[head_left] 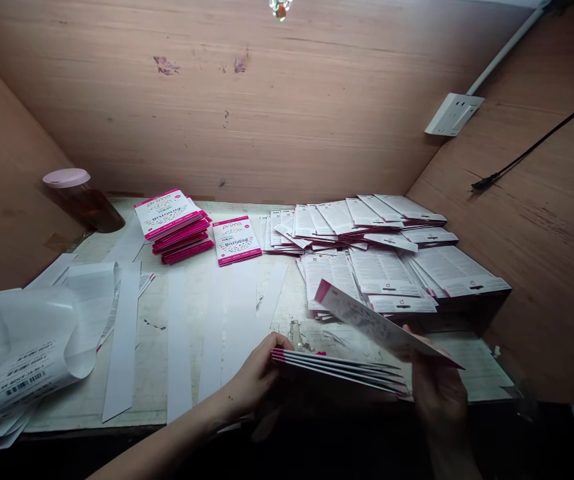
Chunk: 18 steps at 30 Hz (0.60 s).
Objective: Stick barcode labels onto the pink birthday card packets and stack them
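My left hand (257, 373) grips the left end of several stacked card packets (337, 371), their pink and white edges fanned slightly apart at the right. Above them, my right hand (439, 387) holds a single card packet (371, 323) with pink ends, tilted with its printed side up and a bit blurred. Behind the right hand spread rows of white card packets (387, 270) lying back side up. A pile of pink-edged packets (179, 227) sits further back at the left, beside a smaller pile (237, 241) marked "birthday".
A lidded jar of dark liquid (84, 200) stands at the back left. Sheets of barcode labels (41, 340) curl over the left front edge. White paper strips (124, 343) lie on the table. Wooden walls enclose it, with a socket (454, 115) and hanging cable (537, 143) at the right.
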### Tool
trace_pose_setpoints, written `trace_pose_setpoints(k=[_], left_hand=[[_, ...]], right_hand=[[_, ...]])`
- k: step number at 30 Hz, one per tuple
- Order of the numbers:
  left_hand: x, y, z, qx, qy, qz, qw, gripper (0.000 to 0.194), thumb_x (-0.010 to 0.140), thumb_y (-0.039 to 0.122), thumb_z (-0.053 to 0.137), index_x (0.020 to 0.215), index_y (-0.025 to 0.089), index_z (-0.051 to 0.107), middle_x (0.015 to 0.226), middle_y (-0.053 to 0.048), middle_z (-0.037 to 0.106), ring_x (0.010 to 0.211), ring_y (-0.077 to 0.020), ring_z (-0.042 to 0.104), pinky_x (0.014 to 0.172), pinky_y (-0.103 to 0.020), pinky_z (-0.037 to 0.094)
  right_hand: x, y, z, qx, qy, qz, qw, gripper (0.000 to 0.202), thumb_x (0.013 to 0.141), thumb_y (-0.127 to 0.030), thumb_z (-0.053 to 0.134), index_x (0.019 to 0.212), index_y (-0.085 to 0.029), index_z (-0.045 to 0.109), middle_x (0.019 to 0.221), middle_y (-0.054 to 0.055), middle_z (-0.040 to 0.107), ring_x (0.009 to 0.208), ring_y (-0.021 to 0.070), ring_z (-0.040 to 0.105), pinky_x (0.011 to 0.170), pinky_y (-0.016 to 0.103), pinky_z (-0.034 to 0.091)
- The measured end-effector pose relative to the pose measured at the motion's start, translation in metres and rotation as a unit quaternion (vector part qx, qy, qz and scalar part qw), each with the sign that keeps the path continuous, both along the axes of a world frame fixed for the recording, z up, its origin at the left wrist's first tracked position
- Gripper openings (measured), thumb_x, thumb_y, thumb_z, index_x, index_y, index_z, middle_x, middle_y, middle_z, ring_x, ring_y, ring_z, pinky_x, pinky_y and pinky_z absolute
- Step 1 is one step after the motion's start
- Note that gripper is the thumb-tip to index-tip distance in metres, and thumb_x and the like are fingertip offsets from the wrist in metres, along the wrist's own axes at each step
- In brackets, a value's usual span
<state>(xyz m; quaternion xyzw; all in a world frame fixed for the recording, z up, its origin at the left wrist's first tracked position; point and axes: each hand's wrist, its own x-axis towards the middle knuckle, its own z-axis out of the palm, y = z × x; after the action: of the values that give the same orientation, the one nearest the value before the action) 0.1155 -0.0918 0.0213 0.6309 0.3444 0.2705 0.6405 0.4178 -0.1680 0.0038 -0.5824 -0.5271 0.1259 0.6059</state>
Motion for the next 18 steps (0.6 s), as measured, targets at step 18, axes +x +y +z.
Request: trace_pose_setpoints(k=[18], left_hand=[[-0.002, 0.001, -0.005, 0.101, 0.124, 0.021, 0.987, 0.03, 0.084, 0.013, 0.049, 0.111, 0.025, 0.05, 0.123, -0.009, 0.054, 0.12, -0.0267, 0.046, 0.098, -0.043, 0.041]], right_hand=[[-0.05, -0.019, -0.033, -0.026, 0.062, 0.123, 0.99, 0.015, 0.092, -0.039, 0.053, 0.097, -0.027, 0.061, 0.103, 0.007, 0.069, 0.106, 0.0296, 0.063, 0.106, 0.065, 0.034]])
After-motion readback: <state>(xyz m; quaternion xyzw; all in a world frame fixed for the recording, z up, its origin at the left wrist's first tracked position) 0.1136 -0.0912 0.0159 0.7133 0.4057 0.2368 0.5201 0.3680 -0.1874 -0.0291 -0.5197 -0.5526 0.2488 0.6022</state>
